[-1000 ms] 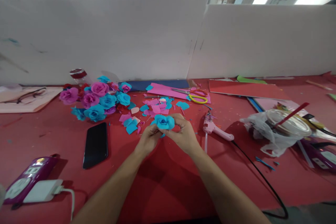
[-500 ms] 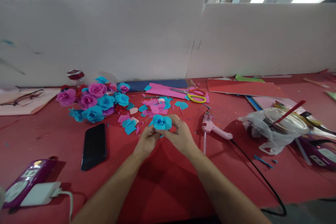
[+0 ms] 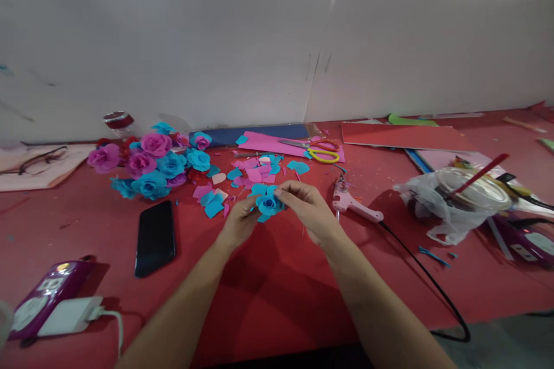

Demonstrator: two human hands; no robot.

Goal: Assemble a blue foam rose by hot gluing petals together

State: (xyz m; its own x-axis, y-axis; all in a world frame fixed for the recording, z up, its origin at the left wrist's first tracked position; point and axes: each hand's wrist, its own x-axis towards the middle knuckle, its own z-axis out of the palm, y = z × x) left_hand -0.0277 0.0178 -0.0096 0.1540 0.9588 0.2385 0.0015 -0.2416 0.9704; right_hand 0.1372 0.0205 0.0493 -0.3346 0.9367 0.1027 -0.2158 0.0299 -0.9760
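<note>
A blue paper rose is held between my two hands above the red table. My left hand is closed round its underside, where the fingers are partly hidden. At the flower's right edge, my right hand pinches a petal between thumb and fingertips. Just beyond the hands lie loose blue petals and pink paper pieces. To the right of my right hand rests a pink glue gun, its black cord running toward the table's front edge.
Finished paper roses are bunched at the left, behind a black phone. Scissors lie on pink paper. A plastic bag with a round tub stands right, and a purple power strip front left. A white partition closes the back.
The rose has tipped so its centre faces me more. My right hand has shifted from under it to its right edge, on a petal. The view has moved slightly.
</note>
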